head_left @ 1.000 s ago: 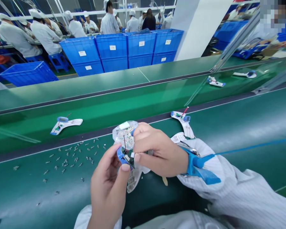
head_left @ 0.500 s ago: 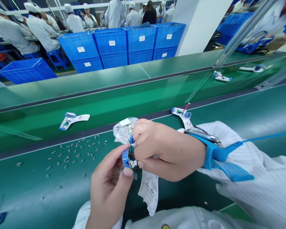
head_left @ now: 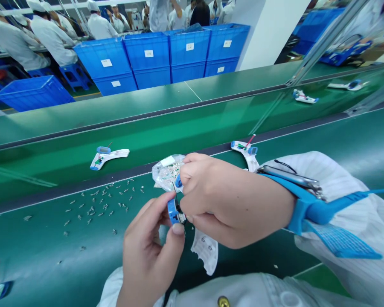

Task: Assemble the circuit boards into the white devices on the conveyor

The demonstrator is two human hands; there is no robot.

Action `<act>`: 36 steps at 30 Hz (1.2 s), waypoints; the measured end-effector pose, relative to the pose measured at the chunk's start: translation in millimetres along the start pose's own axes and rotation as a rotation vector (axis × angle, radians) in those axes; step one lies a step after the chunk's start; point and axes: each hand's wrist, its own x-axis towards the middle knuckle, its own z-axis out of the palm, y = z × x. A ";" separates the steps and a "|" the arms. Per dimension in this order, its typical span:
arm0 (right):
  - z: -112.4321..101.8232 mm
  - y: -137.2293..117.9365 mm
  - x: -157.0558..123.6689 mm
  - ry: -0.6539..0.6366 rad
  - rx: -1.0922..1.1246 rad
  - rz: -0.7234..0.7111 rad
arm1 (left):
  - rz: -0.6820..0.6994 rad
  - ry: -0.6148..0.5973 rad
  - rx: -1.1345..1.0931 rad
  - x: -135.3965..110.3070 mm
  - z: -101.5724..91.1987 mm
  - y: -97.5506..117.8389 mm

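Note:
My left hand pinches a small blue-rimmed electronic part between thumb and forefinger. A dark wire stands up from that part, and a bit of circuitry shows at its right side. My right hand is closed against the same part, its fingertips mostly turned away from view. Another blue piece peeks out beside its curled fingers. Below the right hand a white curved shell sticks out; its upper end is hidden. Just behind the hands lies a clear plastic bag of tiny metal parts.
Many small metal pieces are scattered on the green work surface at left. White handle-shaped housings with wires lie beyond, one at left, one at right. Blue crates and people in white stand across the line. A wrist strap trails a blue cord.
The left white housing and those at far right have shifted rightward. Both hands stay together at the blue-rimmed part, slightly further right; the shell below them has risen a little.

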 end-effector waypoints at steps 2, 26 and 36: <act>0.5 -1.4 0.6 0.005 0.018 0.015 | 0.067 0.028 0.111 -1.4 0.4 0.9; 46.6 -19.2 7.7 0.621 0.702 0.338 | -0.145 0.235 0.643 -9.2 33.8 1.2; 54.7 -27.5 2.7 0.641 0.667 0.346 | -0.106 0.223 0.837 -12.0 35.1 -0.6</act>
